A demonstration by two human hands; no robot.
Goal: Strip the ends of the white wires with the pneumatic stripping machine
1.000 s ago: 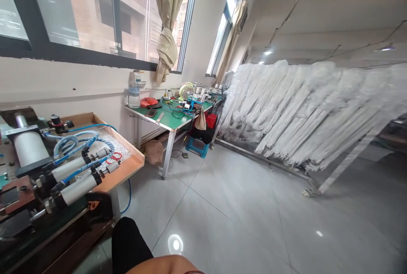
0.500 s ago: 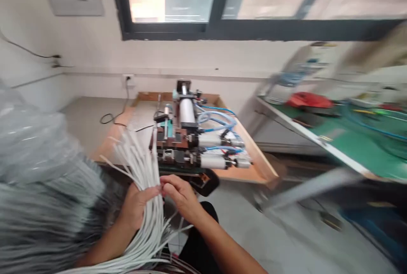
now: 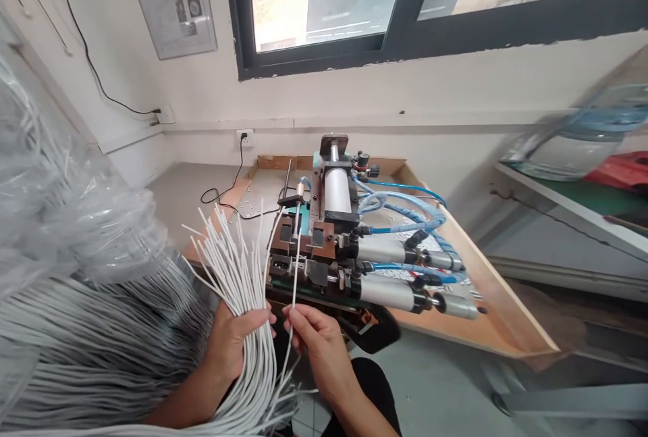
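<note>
The left hand (image 3: 231, 339) clasps a fanned bundle of smooth white cables (image 3: 258, 356); the right hand (image 3: 324, 349) pinches one slender strand (image 3: 295, 285), which seems to run into the blocky metal machine (image 3: 344, 219).

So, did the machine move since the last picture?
No. The machine sits below and right of the wall socket, just as before; only the head camera's view shifted.
</note>
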